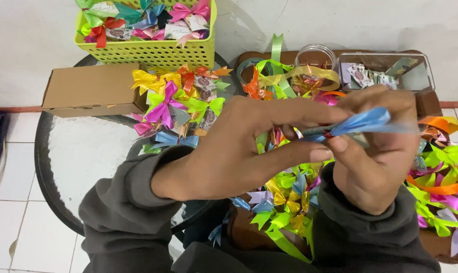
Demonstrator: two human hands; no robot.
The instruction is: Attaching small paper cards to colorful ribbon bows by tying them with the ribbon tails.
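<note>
White wall and pale floor tiles frame a round glass table [82,151]. Above its near edge the left hand [234,151] and right hand [375,151] both pinch a blue ribbon bow [358,123], blurred and partly hidden by fingers. At the far edge a yellow-green basket [153,50], cut off by the frame, holds bows. A cardboard box [87,90] sits beside loose ribbon bows [176,101]; behind the hands, a clear container [391,71].

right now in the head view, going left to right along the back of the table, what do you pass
cardboard box → yellow-green basket of bows → round clear jar → clear rectangular container
</note>
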